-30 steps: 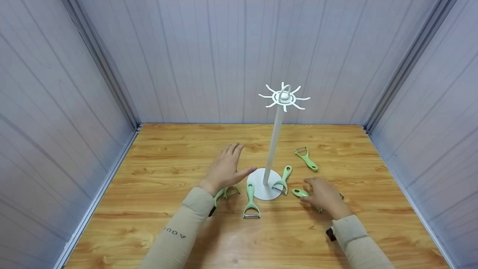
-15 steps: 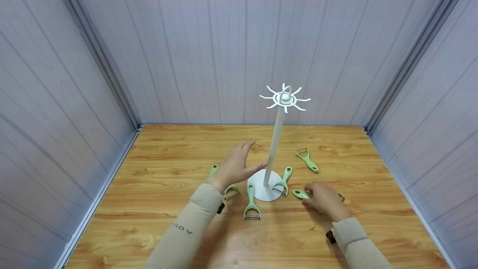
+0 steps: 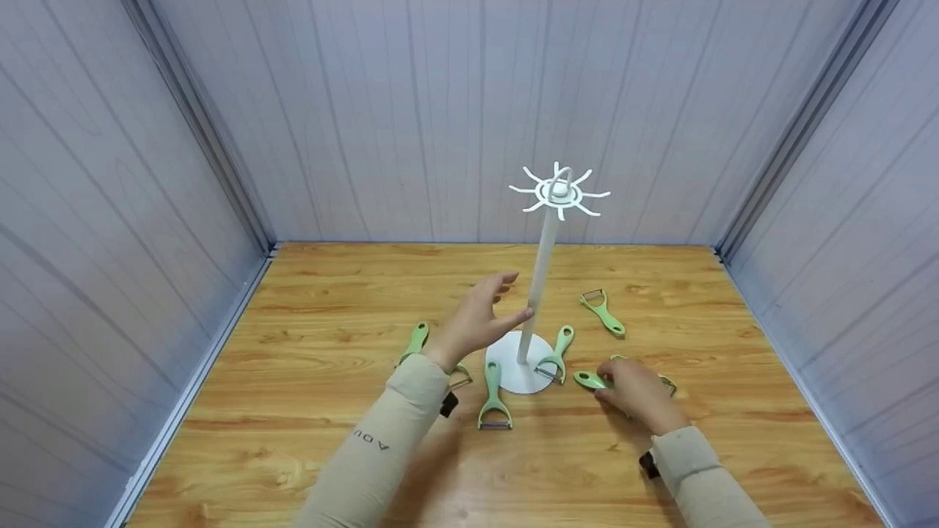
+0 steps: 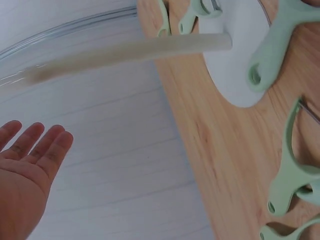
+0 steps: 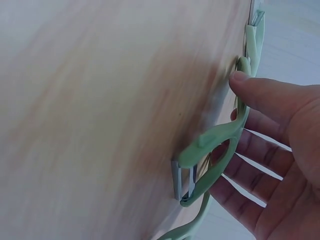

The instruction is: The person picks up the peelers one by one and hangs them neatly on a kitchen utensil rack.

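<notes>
A white stand with a round base and a ring of hooks on top rises from the wooden table. Beside its pole my left hand is held up, fingers loosely bent; in the head view the thumb tip overlaps the pole, and contact cannot be told. To the right, my right hand pinches the handle of a green peeler between thumb and fingers, its blade end still close to the tabletop. A second peeler lies partly hidden behind that hand.
One peeler lies at the base's front left, its handle overlapping the base. Another peeler leans over the base's right edge. Farther back right is a peeler. Left of the stand, a peeler is partly covered by the left arm. Panel walls surround the table.
My left hand has moved right toward the stand's pole, uncovering the peeler at the left. The right hand has come down onto the peeler and now grips its handle.
</notes>
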A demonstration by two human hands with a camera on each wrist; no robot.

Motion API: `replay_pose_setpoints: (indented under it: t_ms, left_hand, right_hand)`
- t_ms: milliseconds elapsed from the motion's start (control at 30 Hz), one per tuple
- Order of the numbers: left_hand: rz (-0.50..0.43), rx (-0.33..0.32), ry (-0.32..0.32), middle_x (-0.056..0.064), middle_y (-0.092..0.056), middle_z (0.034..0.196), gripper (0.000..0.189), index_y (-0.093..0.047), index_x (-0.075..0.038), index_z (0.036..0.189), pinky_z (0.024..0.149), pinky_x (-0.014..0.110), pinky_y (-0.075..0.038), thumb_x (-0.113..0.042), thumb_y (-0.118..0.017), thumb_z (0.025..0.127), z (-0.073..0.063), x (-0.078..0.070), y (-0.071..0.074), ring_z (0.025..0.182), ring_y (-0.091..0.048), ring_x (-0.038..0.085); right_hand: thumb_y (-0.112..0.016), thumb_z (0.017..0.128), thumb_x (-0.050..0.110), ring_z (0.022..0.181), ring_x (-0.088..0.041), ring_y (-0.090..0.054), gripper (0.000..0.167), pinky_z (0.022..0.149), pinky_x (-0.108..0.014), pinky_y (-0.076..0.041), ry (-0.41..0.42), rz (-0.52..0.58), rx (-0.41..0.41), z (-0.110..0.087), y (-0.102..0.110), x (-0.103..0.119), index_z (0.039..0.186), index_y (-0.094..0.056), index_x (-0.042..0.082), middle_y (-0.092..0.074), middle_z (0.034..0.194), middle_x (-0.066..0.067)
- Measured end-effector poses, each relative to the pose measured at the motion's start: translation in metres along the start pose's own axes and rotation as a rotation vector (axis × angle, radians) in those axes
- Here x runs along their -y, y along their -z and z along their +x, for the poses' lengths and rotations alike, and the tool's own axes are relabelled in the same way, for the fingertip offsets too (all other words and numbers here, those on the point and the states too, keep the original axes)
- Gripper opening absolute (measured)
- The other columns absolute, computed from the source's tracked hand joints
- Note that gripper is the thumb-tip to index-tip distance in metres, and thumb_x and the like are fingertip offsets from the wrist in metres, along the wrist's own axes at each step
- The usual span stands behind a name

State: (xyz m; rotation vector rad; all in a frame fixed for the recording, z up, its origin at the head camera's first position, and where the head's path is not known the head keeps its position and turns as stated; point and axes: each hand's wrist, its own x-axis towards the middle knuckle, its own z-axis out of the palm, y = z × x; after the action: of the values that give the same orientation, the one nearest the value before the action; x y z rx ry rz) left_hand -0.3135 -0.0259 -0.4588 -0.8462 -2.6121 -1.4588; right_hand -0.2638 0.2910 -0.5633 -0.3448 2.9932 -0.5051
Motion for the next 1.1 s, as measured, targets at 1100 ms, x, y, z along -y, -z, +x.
replay_pose_setpoints:
  t_ms: [1100]
  left_hand:
    - [-0.199,-0.061,-0.056,0.021,-0.075,0.123,0.029,-0.07,0.003,0.135,0.099,0.038,-0.066,-0.007,-0.068,0.108,0.018,-0.001,-0.027,0.117,-0.074,0.033]
  right_hand:
    - [-0.084,0.098,0.019,0.104,-0.031,-0.073,0.03,0.09,-0.056,-0.061,-0.045,0.024,-0.085,0.001,0.024,0.013,0.124,-0.078,0.004,-0.078,0.117,-0.012]
